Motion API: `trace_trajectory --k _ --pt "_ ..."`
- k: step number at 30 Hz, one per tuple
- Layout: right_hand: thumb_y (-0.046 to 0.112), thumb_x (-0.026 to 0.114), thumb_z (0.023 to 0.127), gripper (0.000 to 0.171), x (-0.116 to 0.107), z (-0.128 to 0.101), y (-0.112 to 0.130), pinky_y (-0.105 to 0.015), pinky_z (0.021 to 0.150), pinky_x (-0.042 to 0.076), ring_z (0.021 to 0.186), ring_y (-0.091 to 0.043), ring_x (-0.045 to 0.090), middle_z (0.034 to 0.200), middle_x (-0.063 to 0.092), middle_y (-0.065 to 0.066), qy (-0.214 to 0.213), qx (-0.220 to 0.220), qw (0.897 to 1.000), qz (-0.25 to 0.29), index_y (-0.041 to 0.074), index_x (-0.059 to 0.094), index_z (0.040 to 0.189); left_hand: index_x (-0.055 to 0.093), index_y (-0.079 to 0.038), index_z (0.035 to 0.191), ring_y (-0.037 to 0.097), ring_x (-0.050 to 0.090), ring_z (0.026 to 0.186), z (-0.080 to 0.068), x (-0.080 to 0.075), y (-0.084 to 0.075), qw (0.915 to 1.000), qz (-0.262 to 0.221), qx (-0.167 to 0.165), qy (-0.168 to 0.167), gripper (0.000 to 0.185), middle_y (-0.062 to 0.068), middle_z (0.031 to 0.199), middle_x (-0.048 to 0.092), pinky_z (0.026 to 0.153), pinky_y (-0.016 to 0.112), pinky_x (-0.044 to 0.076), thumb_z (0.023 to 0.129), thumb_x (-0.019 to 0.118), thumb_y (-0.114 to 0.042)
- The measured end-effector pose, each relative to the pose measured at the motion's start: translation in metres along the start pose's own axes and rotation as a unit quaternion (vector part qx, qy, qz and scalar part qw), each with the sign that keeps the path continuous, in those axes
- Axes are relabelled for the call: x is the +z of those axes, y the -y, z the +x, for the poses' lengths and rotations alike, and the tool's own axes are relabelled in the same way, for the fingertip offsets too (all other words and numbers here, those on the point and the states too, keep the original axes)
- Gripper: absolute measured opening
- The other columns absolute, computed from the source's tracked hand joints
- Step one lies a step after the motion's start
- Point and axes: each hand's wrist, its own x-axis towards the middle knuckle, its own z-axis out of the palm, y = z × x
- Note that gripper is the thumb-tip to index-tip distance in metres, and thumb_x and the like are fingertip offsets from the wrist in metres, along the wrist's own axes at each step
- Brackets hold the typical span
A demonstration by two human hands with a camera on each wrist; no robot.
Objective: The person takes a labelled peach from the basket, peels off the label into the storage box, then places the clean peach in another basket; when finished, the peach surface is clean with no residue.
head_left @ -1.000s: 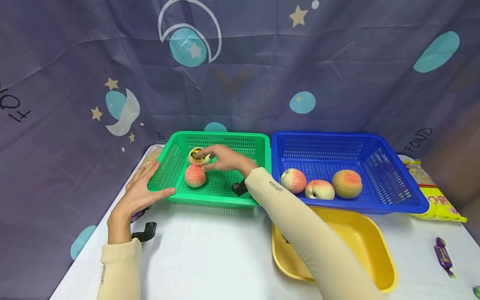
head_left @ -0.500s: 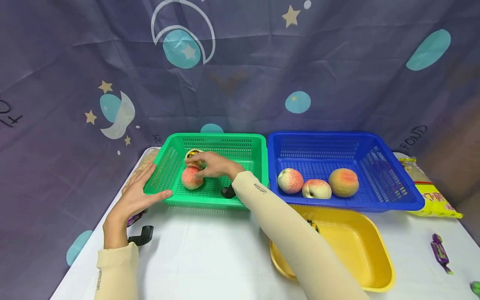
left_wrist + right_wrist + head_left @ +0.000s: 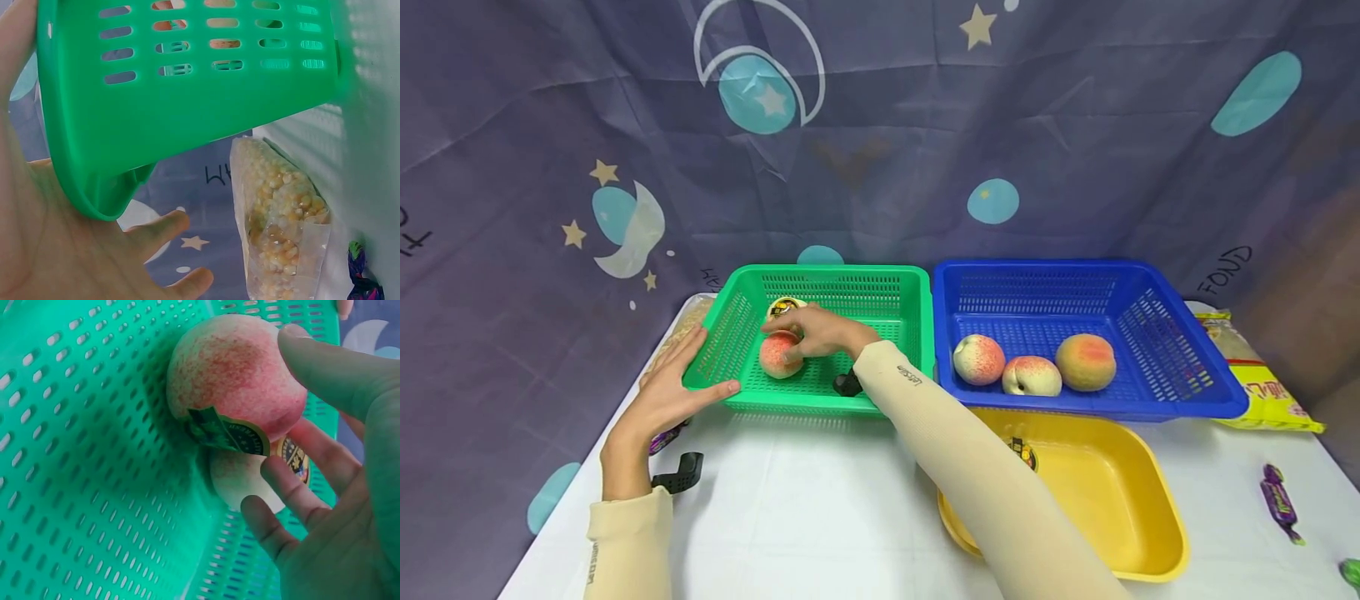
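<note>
A red-and-white peach [image 3: 781, 354] with a dark label lies in the green basket [image 3: 820, 403]. My right hand [image 3: 823, 331] reaches in and holds this peach, thumb on one side and index finger on the other; the remaining fingers are bent beside it. Behind it sits a second peach [image 3: 240, 478], paler, with a round black-and-gold sticker and partly hidden. At the basket's left end my left hand [image 3: 662, 392] rests against the rim, its fingers extended along the outside and its thumb at the front corner.
Right of the green basket, a blue basket [image 3: 1150, 404] holds three peaches. The yellow tub [image 3: 1105, 500] in front contains a black-and-gold label, partly behind my right sleeve. A yellow bag [image 3: 1270, 392], a purple candy [image 3: 1279, 504] and a bag of corn kernels [image 3: 275, 219] lie around.
From the peach at the back, my right hand has come forward and left onto the front peach. My left hand keeps its place on the rim. The whole view shifts slightly.
</note>
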Motion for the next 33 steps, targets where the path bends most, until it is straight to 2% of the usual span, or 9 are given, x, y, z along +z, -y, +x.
trace_trajectory --k 2,6,12,16,18,21,24,28,33 --pt "0.017 0.075 0.093 0.059 0.000 0.001 0.000 -0.043 0.128 0.019 0.151 -0.022 0.033 0.155 0.052 0.005 0.004 0.003 1.000 -0.005 0.022 0.055 0.149 0.007 -0.025 0.165 0.047 0.003 0.157 0.000 0.000 0.000 1.0000 -0.001 0.000 -0.001 0.110 0.004 0.174 0.004 0.110 0.084 0.007 0.085 0.072 -0.062" --pt "0.017 0.077 0.092 0.055 0.000 0.003 0.000 -0.040 0.129 0.015 0.144 -0.021 0.045 0.150 0.057 0.000 -0.001 -0.011 1.000 -0.023 0.015 0.059 0.144 0.006 -0.026 0.165 0.046 0.004 0.158 0.000 0.000 0.001 1.0000 0.000 -0.002 -0.001 0.110 0.004 0.174 0.004 0.110 0.083 0.007 0.085 0.072 -0.063" --pt "0.021 0.082 0.087 0.046 0.000 0.001 -0.002 -0.041 0.114 0.039 0.135 -0.027 0.048 0.138 0.061 -0.007 -0.028 0.028 0.999 -0.012 0.014 0.061 0.128 0.006 -0.026 0.165 0.047 0.004 0.157 0.000 0.000 0.000 1.0000 -0.002 -0.003 -0.001 0.110 0.004 0.174 0.004 0.109 0.084 0.006 0.085 0.072 -0.062" --pt "0.023 0.083 0.087 0.043 0.000 0.000 -0.004 -0.040 0.111 0.041 0.132 -0.025 0.046 0.135 0.059 -0.005 -0.030 0.042 0.999 -0.001 0.014 0.057 0.120 0.006 -0.026 0.165 0.046 0.005 0.157 -0.001 0.001 0.000 1.0000 -0.004 -0.003 0.001 0.110 0.003 0.174 0.003 0.110 0.084 0.006 0.085 0.072 -0.062" --pt "0.023 0.082 0.087 0.045 0.000 -0.001 -0.005 -0.040 0.111 0.041 0.133 -0.024 0.046 0.136 0.058 -0.005 -0.025 0.043 0.999 -0.001 0.013 0.056 0.122 0.006 -0.026 0.165 0.046 0.004 0.158 0.000 0.001 0.000 1.0000 -0.005 -0.002 0.002 0.110 0.003 0.174 0.002 0.110 0.084 0.007 0.085 0.072 -0.063" --pt "0.023 0.081 0.089 0.054 -0.002 -0.004 -0.005 -0.040 0.113 0.042 0.136 -0.024 0.047 0.143 0.056 -0.007 -0.011 0.044 0.999 -0.009 0.013 0.057 0.136 0.005 -0.027 0.165 0.046 0.004 0.158 0.000 0.001 0.000 1.0000 -0.006 -0.001 0.003 0.110 0.001 0.174 0.001 0.110 0.083 0.007 0.085 0.072 -0.063" --pt "0.023 0.079 0.090 0.064 -0.005 -0.008 -0.006 -0.042 0.112 0.043 0.139 -0.025 0.046 0.151 0.051 -0.007 0.011 0.059 0.998 -0.011 0.020 0.053 0.148 0.005 -0.027 0.165 0.046 0.004 0.158 0.000 0.001 0.000 1.0000 -0.008 -0.001 0.003 0.111 0.000 0.174 0.001 0.110 0.083 0.008 0.085 0.072 -0.063" --pt "0.023 0.079 0.089 0.067 -0.007 -0.012 -0.006 -0.044 0.111 0.044 0.137 -0.023 0.047 0.154 0.046 -0.003 0.031 0.088 0.996 0.009 0.026 0.051 0.149 0.006 -0.027 0.165 0.047 0.004 0.157 0.000 0.001 0.001 0.9999 -0.010 -0.003 0.001 0.110 0.001 0.174 0.002 0.110 0.083 0.007 0.085 0.072 -0.063" --pt "0.022 0.080 0.088 0.065 -0.010 -0.016 -0.007 -0.042 0.106 0.047 0.130 -0.023 0.052 0.148 0.051 -0.005 0.030 0.096 0.995 0.024 0.027 0.052 0.146 0.007 -0.026 0.165 0.047 0.005 0.157 0.001 0.002 0.001 0.9999 -0.011 -0.002 -0.001 0.110 0.002 0.174 0.003 0.110 0.083 0.007 0.085 0.073 -0.062"
